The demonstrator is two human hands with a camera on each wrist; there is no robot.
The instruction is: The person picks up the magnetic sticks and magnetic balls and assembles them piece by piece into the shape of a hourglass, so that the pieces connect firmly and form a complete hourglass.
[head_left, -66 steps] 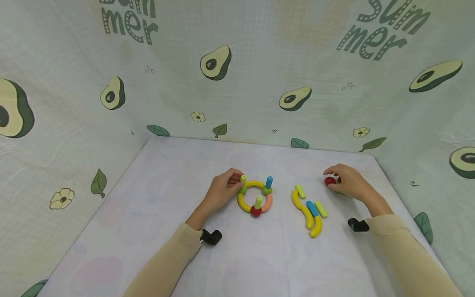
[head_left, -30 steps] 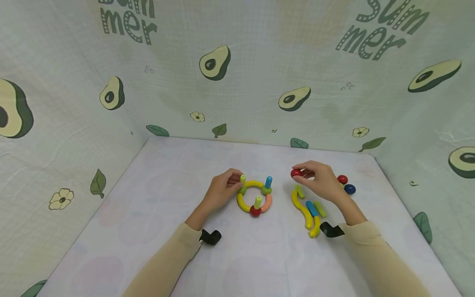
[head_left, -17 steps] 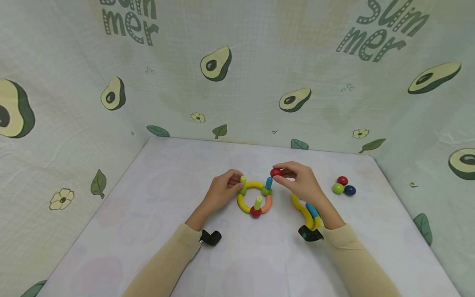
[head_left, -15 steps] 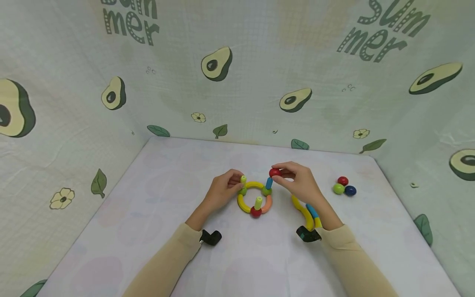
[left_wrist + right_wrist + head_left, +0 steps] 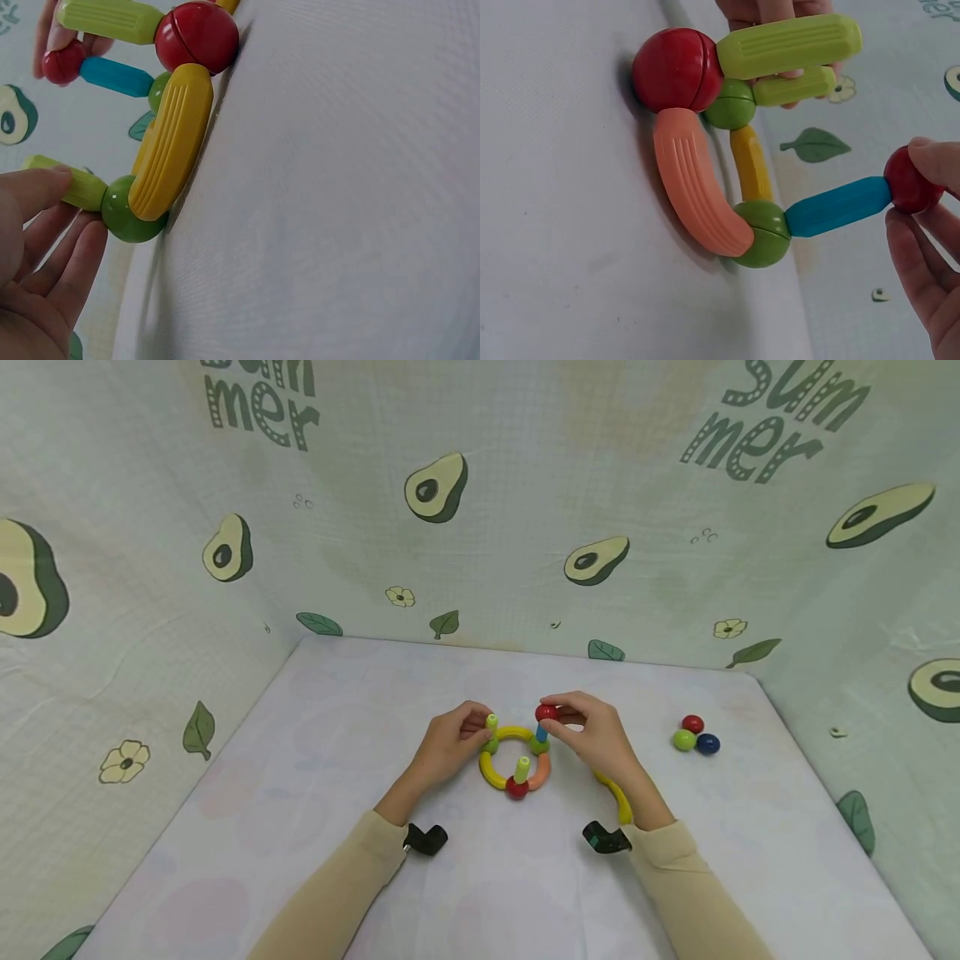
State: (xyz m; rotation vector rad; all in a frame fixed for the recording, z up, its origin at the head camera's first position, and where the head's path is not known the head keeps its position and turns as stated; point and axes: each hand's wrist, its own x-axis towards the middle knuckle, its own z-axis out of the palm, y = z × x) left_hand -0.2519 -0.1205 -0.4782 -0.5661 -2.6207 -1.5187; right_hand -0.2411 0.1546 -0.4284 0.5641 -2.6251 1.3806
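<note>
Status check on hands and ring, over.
Left hand pinching light-green stick. Right hand holding red ball at tip of blue stick. Ring on table. Nothing visibly blocking.

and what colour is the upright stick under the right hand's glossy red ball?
Blue; the straight, ridged stick shows best in the right wrist view.

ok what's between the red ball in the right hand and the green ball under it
A blue rod runs between the red ball and the green ball, seen in the right wrist view.
</note>
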